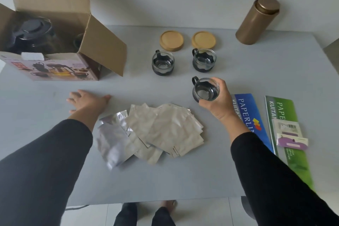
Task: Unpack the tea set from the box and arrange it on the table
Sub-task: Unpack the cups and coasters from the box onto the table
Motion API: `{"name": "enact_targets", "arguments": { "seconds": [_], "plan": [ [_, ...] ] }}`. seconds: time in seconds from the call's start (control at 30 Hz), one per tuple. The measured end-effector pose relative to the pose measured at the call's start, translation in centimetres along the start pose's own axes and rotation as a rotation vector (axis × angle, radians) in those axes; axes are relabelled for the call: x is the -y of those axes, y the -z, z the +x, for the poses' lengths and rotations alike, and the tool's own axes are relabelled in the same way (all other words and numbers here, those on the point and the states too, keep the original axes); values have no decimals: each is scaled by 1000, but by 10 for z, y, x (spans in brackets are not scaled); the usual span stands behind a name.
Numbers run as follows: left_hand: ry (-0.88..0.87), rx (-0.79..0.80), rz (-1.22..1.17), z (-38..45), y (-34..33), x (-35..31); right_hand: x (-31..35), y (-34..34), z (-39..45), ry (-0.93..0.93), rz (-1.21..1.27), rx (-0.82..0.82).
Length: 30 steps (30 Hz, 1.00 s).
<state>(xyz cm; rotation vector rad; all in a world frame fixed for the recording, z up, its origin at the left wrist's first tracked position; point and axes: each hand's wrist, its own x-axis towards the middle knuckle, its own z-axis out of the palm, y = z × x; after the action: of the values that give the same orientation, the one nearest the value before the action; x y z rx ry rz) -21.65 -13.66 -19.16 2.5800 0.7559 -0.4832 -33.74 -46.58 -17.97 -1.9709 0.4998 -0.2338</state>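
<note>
Two cups (162, 62) and coasters (171, 40) flank foil pouches (156, 130).

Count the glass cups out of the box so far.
3. Two cups stand on the table in a row before the wooden coasters: left cup, right cup. The third cup is gripped by the right hand. More may be hidden in the box.

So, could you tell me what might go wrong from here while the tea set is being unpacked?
The right hand grips the third glass cup by its rim, from above; smooth glass could slip. The foil pouches lie just beside that cup's spot, so it might land tilted on one. The teapot is in the box near the table's left edge; lifting it one-handed may drag the box.
</note>
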Motion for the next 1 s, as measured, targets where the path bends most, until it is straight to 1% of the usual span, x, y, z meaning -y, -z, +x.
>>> {"name": "enact_targets", "arguments": {
  "seconds": [0.27,0.6,0.63,0.7,0.77,0.83,0.93,1.0],
  "plan": [
    [-5,-29,46,7,-4,2,-12,12,18,23,-33,45],
    [-27,-27,23,10,-5,3,-7,17,24,-5,-28,138],
    [-35,-24,5,10,-6,5,-4,17,23,-9,-29,126],
    [-13,-69,-89,17,40,27,53,-5,27,133,-80,96],
    [-36,-51,-92,22,33,28,64,-5,31,166,-98,12],
    [-65,-27,-96,19,22,28,65,-12,24,251,-127,-25],
    [-63,30,-123,10,5,22,76,-26,19,326,-138,2],
    [-6,38,-117,9,8,18,104,-46,21,399,-172,87]
  ]
}}
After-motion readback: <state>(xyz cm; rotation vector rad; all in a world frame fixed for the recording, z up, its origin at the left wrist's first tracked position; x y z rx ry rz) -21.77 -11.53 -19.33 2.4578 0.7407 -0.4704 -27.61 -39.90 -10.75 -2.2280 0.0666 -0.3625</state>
